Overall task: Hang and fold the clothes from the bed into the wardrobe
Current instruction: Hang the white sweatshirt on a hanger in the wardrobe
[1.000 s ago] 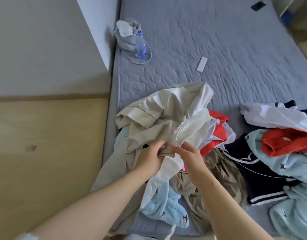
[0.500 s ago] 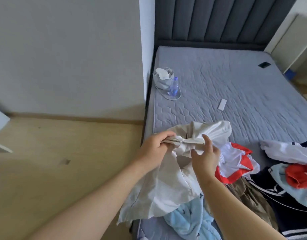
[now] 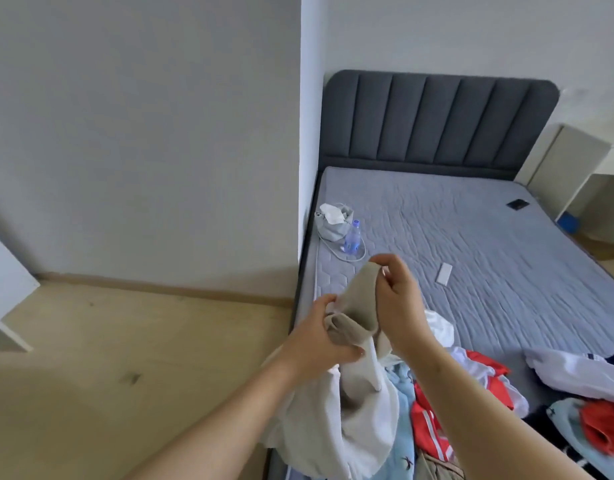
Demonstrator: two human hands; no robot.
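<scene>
A beige and white garment (image 3: 350,403) hangs lifted above the bed's near left corner. My left hand (image 3: 319,344) grips a bunched fold of it low down. Higher up, my right hand (image 3: 397,299) pinches its top edge between thumb and fingers. Under and beside it lies a pile of clothes: a light blue piece (image 3: 402,441), a red and white piece (image 3: 433,420), a white top (image 3: 575,372) and more red and blue clothes (image 3: 599,427) at the right edge. The wardrobe itself is not clearly in view.
The grey quilted mattress (image 3: 471,237) carries a grey bag (image 3: 333,223) with a water bottle (image 3: 352,237), a small white object (image 3: 444,273) and a dark flat object (image 3: 516,204). A dark padded headboard (image 3: 437,119) stands behind. A white panel (image 3: 4,299) sits on the wooden floor at left.
Both hands have lifted the beige garment higher off the pile. My right hand moved up to its top edge, and the view has tilted up to show the headboard.
</scene>
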